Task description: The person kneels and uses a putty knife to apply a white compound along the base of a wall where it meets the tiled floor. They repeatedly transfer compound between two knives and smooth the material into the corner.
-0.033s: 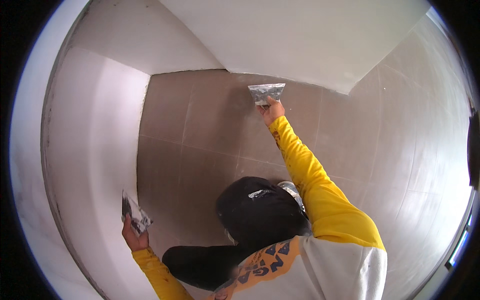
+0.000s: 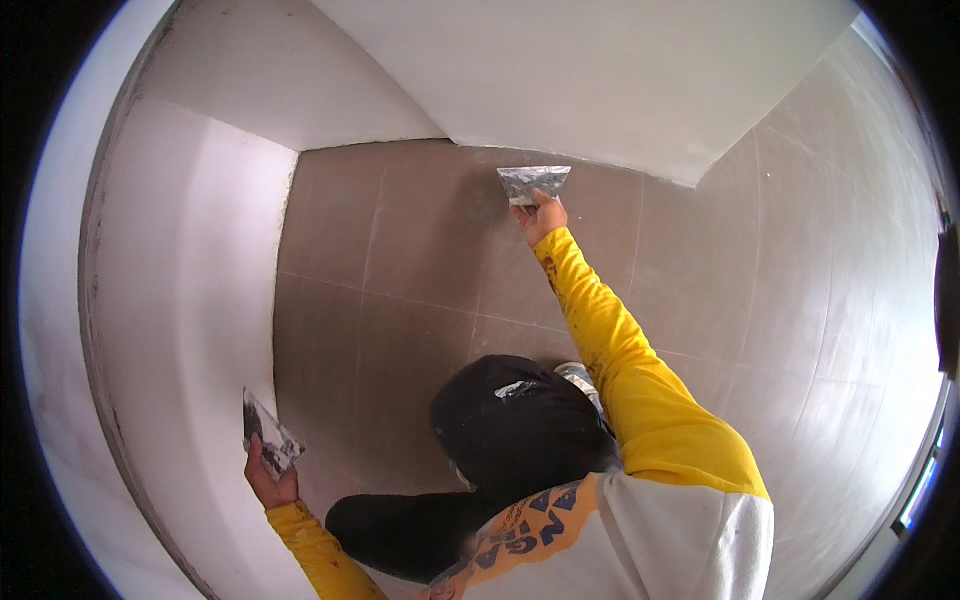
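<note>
My right hand reaches far forward, its fingers closed around a wide putty knife. The blade is smeared with grey-white filler, and its broad edge points at the foot of the far white wall. Whether that edge touches the wall I cannot tell. At the lower left, my left hand grips a second putty knife, tilted, with white and dark smears across its blade. This one is held near the left white wall. The grips of both knives are mostly hidden by my fingers.
Brown floor tiles with pale joints spread between the walls. My bent knee in black trousers and a shoe are below my right arm. The far wall juts out to a corner near the right knife.
My left hand and its putty knife have shifted down very slightly. The right hand has barely moved, and both hands keep their hold.
</note>
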Available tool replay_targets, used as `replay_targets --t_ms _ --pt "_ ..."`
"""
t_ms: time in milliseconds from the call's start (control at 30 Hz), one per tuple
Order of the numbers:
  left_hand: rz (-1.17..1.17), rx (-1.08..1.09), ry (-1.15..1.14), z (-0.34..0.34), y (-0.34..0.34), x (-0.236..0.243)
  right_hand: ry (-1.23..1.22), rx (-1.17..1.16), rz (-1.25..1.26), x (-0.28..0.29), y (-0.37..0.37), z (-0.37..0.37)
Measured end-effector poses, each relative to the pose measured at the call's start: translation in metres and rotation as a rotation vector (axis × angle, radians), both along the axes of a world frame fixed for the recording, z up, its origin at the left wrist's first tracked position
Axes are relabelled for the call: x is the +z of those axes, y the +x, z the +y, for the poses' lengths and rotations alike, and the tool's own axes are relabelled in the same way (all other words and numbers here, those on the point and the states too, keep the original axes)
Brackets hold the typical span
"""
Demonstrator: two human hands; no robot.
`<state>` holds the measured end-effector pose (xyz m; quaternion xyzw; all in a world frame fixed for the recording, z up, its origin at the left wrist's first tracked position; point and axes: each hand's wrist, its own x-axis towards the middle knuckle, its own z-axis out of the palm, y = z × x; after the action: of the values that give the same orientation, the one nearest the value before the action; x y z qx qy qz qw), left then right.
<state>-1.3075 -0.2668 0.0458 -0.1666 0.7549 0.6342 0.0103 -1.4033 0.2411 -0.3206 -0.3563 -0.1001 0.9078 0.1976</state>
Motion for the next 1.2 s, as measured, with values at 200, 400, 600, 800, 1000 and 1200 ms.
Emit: replay_targets --t_ms 200,400,600,800,1000,1200 --pt "0.091 0.047 -0.045 -0.037 0.015 -0.021 0.006 -0.078 0.019 -0.011 -0.031 0.021" --pt "-0.010 0.241 0.282 -0.026 0.007 -0.017 -0.014 -0.110 -0.016 -0.006 -0.039 0.034" --pt "-0.027 0.139 0.268 -0.018 0.009 -0.014 -0.035 -0.107 -0.025 -0.006 -0.048 0.038" --pt "0.009 0.177 0.239 -0.029 0.009 -0.017 -0.135 -0.168 -0.003 -0.003 -0.071 0.055" --pt "0.034 0.154 0.253 -0.026 0.013 -0.015 -0.100 -0.122 -0.057 0.028 -0.086 0.054" --pt "0.020 0.142 0.247 -0.024 0.012 -0.016 0.184 -0.033 0.067 0.056 -0.055 -0.022"
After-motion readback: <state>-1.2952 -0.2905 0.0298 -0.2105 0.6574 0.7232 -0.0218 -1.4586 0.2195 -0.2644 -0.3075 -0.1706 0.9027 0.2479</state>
